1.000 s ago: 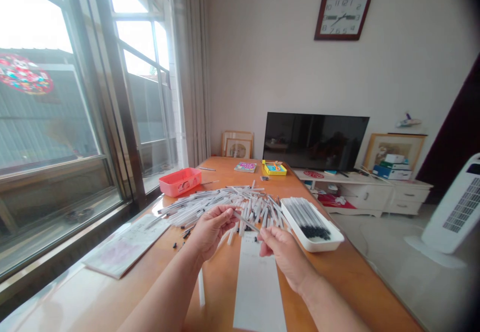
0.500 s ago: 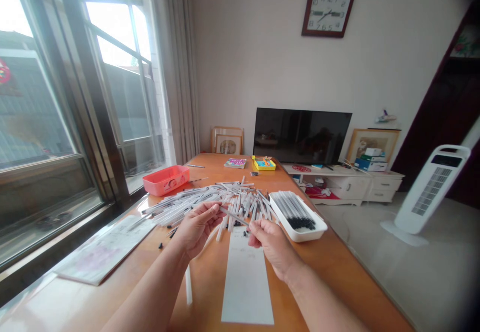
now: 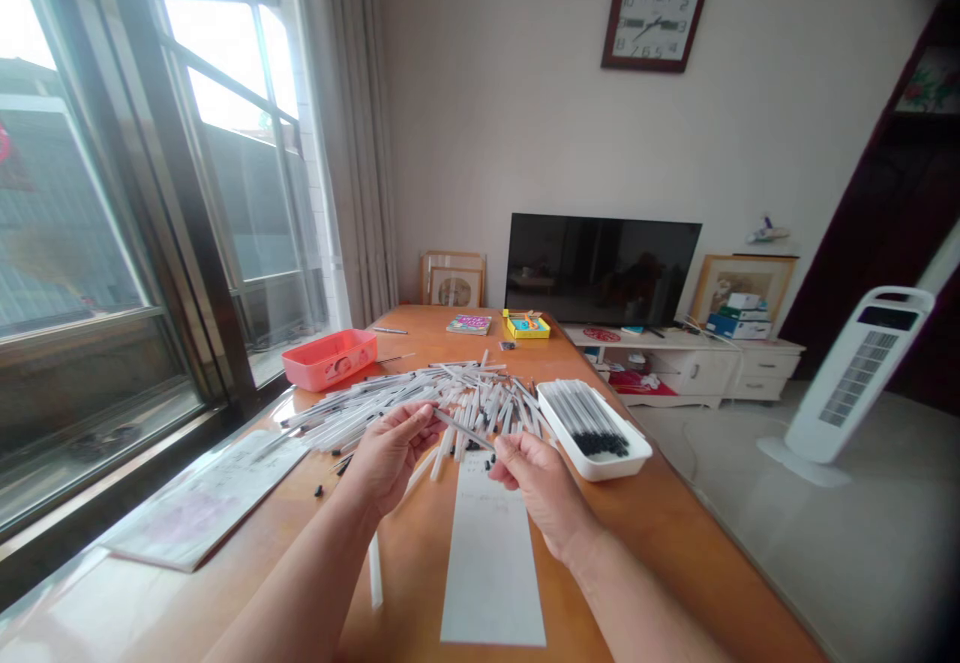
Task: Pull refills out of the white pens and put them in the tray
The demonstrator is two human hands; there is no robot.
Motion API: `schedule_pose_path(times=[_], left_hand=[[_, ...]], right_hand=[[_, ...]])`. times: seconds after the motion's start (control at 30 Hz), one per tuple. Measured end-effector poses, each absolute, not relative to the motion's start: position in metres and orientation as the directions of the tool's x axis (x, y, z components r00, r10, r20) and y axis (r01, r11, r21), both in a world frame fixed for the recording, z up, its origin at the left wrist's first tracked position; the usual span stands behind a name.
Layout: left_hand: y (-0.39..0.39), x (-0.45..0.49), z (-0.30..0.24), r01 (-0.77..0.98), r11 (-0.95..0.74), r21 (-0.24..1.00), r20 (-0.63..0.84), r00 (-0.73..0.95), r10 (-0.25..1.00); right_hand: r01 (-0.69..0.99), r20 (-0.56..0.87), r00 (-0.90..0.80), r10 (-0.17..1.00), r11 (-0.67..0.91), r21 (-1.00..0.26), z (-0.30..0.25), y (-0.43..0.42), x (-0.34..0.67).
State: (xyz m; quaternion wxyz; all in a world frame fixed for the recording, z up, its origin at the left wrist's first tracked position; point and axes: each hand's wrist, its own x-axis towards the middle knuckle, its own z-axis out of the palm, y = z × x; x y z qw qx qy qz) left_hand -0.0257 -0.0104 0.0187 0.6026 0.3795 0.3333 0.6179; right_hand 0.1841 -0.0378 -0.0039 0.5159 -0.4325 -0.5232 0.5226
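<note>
A slim, greyish pen (image 3: 466, 429) slants between my two hands above the table. My left hand (image 3: 391, 451) pinches its far end with thumb and fingertips, and my right hand (image 3: 536, 478) grips the nearer end, hiding the tip. Behind them spreads a loose pile of clear pen barrels (image 3: 397, 395), with small black caps (image 3: 319, 491) scattered about. To the right of my right hand, a white tray (image 3: 611, 468) holds a row of clear pens (image 3: 585, 413) with black ends towards me. A long white paper strip (image 3: 493, 573) lies beneath my hands.
A red plastic box (image 3: 330, 368) stands left of the pile. At the near left lies a flat booklet (image 3: 206, 518). A yellow box (image 3: 527, 331) and a colourful book (image 3: 469, 325) sit at the wooden table's far end, and a single barrel (image 3: 375, 573) lies near my left forearm.
The view has shifted very slightly. Both hands keep hold of the pen in nearly the same position.
</note>
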Motion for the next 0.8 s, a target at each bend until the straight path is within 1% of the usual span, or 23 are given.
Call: schedule_pose_path(times=[0.13,0.33,0.43,0.5,0.67,0.8], left_hand=[[-0.01,-0.0266,0.0185,-0.495,-0.048,0.867,0.056,0.0,0.998],[-0.0133,-0.0279,0.0204,-0.494,-0.046,0.868,0.104,0.091,0.99],[-0.0143,-0.0273,0.0215,-0.493,-0.036,0.869,0.112,0.125,0.986],[-0.0143,-0.0266,0.0219,-0.49,-0.044,0.871,0.116,0.118,0.986],[-0.0121,-0.0264,0.0203,-0.48,-0.06,0.875,0.089,0.038,0.995],[-0.011,-0.0274,0.019,-0.462,-0.066,0.884,0.098,0.045,0.994]], right_hand=[[-0.143,0.121,-0.096,0.988,0.106,-0.984,-0.0022,-0.0379,0.1852],[-0.132,0.014,-0.124,0.992,-0.003,-0.991,-0.0051,-0.0328,0.19],[-0.122,-0.01,-0.127,0.992,-0.025,-0.992,-0.0071,-0.0306,0.1913],[-0.107,-0.014,-0.13,0.991,-0.028,-0.994,-0.0073,-0.0308,0.1905],[-0.102,0.045,-0.129,0.991,0.032,-0.994,-0.0046,-0.0366,0.1855],[-0.093,0.06,-0.164,0.985,0.045,-0.995,-0.0043,-0.0379,0.1863]])
